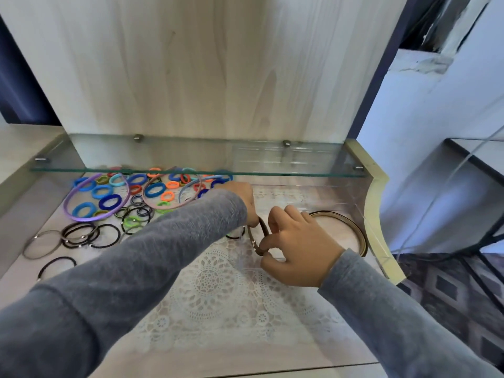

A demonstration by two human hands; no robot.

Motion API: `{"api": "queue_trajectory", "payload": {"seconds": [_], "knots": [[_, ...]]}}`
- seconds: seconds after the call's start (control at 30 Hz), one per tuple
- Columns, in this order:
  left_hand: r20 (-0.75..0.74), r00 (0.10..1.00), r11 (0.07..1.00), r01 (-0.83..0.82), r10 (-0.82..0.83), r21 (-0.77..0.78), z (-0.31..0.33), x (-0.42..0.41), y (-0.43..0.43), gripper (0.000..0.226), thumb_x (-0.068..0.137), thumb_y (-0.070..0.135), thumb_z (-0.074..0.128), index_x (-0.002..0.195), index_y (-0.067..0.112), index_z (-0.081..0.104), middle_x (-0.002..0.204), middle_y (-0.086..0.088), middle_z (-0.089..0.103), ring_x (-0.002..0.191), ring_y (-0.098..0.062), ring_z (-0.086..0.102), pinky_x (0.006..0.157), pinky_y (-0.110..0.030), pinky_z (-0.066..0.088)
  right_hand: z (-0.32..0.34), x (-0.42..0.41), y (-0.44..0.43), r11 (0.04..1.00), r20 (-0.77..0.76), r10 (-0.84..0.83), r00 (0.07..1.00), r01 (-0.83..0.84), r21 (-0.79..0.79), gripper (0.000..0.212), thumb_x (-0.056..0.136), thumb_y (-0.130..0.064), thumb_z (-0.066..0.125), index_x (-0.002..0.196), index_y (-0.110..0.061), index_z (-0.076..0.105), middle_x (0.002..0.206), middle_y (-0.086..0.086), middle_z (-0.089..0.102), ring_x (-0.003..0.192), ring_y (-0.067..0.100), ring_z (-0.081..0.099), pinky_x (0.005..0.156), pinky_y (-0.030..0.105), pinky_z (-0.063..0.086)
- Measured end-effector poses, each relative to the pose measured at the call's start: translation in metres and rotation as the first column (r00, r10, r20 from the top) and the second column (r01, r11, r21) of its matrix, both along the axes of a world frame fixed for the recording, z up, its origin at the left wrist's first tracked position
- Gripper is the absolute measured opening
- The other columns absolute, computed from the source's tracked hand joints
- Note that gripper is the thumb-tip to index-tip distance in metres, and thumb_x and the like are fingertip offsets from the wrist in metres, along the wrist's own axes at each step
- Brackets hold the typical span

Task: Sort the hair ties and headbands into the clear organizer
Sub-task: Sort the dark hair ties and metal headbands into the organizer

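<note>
Both hands pinch the brown headband (261, 233), the left hand (241, 199) at its upper stretch and the right hand (296, 248) round its lower end, inside the clear organizer (335, 197); it looks light, springy and slick, so it is best gripped near the ends.

At least four headbands were seen: purple headband (87, 220), pink headband (169, 207), pale blue headband (191, 184), brown headband (263, 229). Hair ties (110, 201), several dozen, overlapped beyond exact counting. One clear organizer (377, 238); two hands, left hand (244, 199) and right hand (297, 249).
</note>
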State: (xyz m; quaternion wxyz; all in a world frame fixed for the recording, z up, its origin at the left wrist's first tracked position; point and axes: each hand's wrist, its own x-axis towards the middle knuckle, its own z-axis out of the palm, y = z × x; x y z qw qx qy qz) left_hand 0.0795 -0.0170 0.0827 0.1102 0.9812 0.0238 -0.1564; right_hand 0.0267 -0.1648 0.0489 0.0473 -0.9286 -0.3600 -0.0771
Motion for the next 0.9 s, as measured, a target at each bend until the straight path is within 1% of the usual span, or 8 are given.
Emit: {"api": "queue_trajectory", "payload": {"seconds": [0.13, 0.3, 0.5, 0.6, 0.67, 0.73, 0.83, 0.9], "knots": [[-0.004, 1.000, 1.000, -0.004, 0.004, 0.022, -0.014, -0.003, -0.004, 0.017, 0.076, 0.027, 0.071, 0.090, 0.019, 0.066, 0.089, 0.001, 0.068, 0.081, -0.016, 0.065, 0.070, -0.030, 0.056, -0.004, -0.001, 0.001, 1.000, -0.111, 0.005, 0.994, -0.005, -0.003, 0.048, 0.074, -0.052, 0.030, 0.076, -0.029, 0.072, 0.085, -0.003, 0.041, 0.082, 0.016, 0.034, 0.076, 0.032, 0.036], [-0.023, 0.999, 0.998, -0.021, 0.023, 0.063, -0.015, -0.005, -0.004, 0.018, 0.074, 0.032, 0.074, 0.087, 0.022, 0.066, 0.084, 0.004, 0.068, 0.077, -0.014, 0.065, 0.065, -0.027, 0.053, -0.004, 0.002, 0.006, 0.999, -0.070, 0.047, 0.996, -0.048, -0.004, 0.044, 0.078, -0.057, 0.034, 0.070, -0.028, 0.066, 0.084, -0.003, 0.038, 0.081, 0.016, 0.032, 0.073, 0.031, 0.033], [-0.031, 1.000, 0.992, 0.010, -0.006, 0.128, -0.012, -0.007, -0.007, 0.022, 0.073, 0.034, 0.074, 0.092, 0.025, 0.067, 0.086, 0.005, 0.066, 0.077, -0.013, 0.063, 0.065, -0.027, 0.051, -0.001, 0.005, 0.009, 0.990, -0.083, 0.068, 0.994, -0.077, -0.121, 0.067, 0.072, -0.074, 0.020, 0.086, -0.031, 0.070, 0.089, -0.006, 0.034, 0.086, 0.015, 0.030, 0.079, 0.033, 0.033], [-0.064, 0.998, 0.992, 0.038, -0.030, 0.124, -0.011, -0.007, -0.006, 0.025, 0.071, 0.038, 0.077, 0.091, 0.026, 0.067, 0.090, 0.006, 0.066, 0.080, -0.013, 0.062, 0.065, -0.027, 0.049, 0.001, 0.006, 0.006, 0.988, -0.130, 0.052, 0.990, -0.070, -0.136, 0.062, 0.073, -0.074, 0.025, 0.089, -0.033, 0.069, 0.091, -0.006, 0.039, 0.088, 0.015, 0.033, 0.081, 0.033, 0.033], [-0.049, 0.998, 0.990, 0.055, -0.050, 0.127, -0.012, -0.007, -0.005, 0.024, 0.070, 0.040, 0.077, 0.089, 0.028, 0.069, 0.091, 0.008, 0.066, 0.082, -0.012, 0.062, 0.067, -0.027, 0.050, 0.004, 0.007, 0.002, 0.996, -0.246, 0.030, 0.969, -0.049, -0.073, 0.056, 0.068, -0.071, 0.030, 0.089, -0.036, 0.068, 0.093, -0.008, 0.043, 0.090, 0.013, 0.037, 0.082, 0.032, 0.034], [-0.041, 0.997, 0.991, 0.070, -0.065, 0.116, -0.013, -0.007, -0.004, 0.025, 0.069, 0.042, 0.079, 0.088, 0.029, 0.069, 0.090, 0.010, 0.066, 0.082, -0.011, 0.062, 0.069, -0.027, 0.051, 0.009, 0.011, -0.003, 0.996, -0.410, 0.009, 0.912, 0.030, 0.088, 0.048, 0.066, -0.063, 0.035, 0.087, -0.035, 0.068, 0.092, -0.009, 0.047, 0.089, 0.012, 0.045, 0.082, 0.029, 0.039], [-0.048, 0.995, 0.992, 0.088, -0.084, 0.092, -0.013, -0.008, -0.002, 0.027, 0.066, 0.047, 0.080, 0.084, 0.029, 0.070, 0.087, 0.011, 0.066, 0.081, -0.010, 0.062, 0.066, -0.026, 0.050, 0.012, 0.019, -0.009, 0.937, -0.548, -0.076, 0.833, 0.248, 0.247, 0.018, 0.084, -0.026, 0.050, 0.088, -0.022, 0.067, 0.089, -0.005, 0.059, 0.079, 0.011, 0.056, 0.070, 0.025, 0.047], [-0.053, 0.993, 0.990, 0.106, -0.102, 0.088, -0.012, -0.009, -0.002, 0.029, 0.065, 0.048, 0.081, 0.084, 0.029, 0.070, 0.088, 0.010, 0.067, 0.083, -0.010, 0.062, 0.070, -0.027, 0.053, 0.010, 0.024, -0.011, 0.872, -0.621, -0.169, 0.766, 0.409, 0.268, 0.021, 0.087, -0.012, 0.046, 0.086, -0.022, 0.065, 0.089, -0.002, 0.064, 0.077, 0.015, 0.064, 0.061, 0.024, 0.051]]}}
